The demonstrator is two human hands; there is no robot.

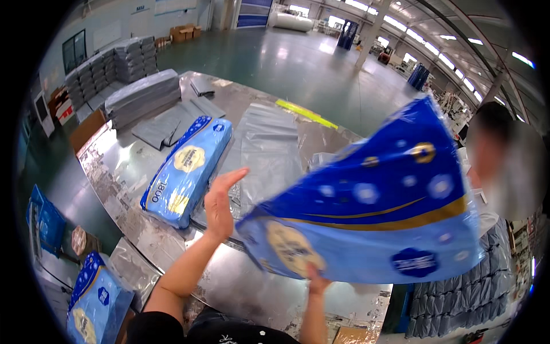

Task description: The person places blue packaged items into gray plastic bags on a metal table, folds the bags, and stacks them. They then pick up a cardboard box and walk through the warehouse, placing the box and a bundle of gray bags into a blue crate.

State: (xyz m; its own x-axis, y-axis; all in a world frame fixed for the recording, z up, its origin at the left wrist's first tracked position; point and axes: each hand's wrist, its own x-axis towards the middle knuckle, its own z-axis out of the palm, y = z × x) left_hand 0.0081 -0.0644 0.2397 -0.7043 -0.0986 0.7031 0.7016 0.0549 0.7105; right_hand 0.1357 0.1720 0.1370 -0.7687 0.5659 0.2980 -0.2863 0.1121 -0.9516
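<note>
My right hand (316, 281) is closed on the lower edge of a large tissue pack (366, 229) in blue plastic wrap with a gold band. The pack is raised and tilted above the right side of the table, its outline partly blurred. My left hand (219, 203) is held up with fingers stretched out and nothing in it. Just left of that hand, a second blue tissue pack (177, 178) lies on the metal table (223, 269). Flat grey plastic bags (266, 137) lie beyond my left hand, partly hidden by the raised pack.
Grey bundles (143, 97) are stacked at the far left. A yellow-green strip (306, 113) lies along the table's far edge. Another blue pack (97, 304) sits at the lower left. A person (498, 155) is at the right, by piled grey packages (464, 286).
</note>
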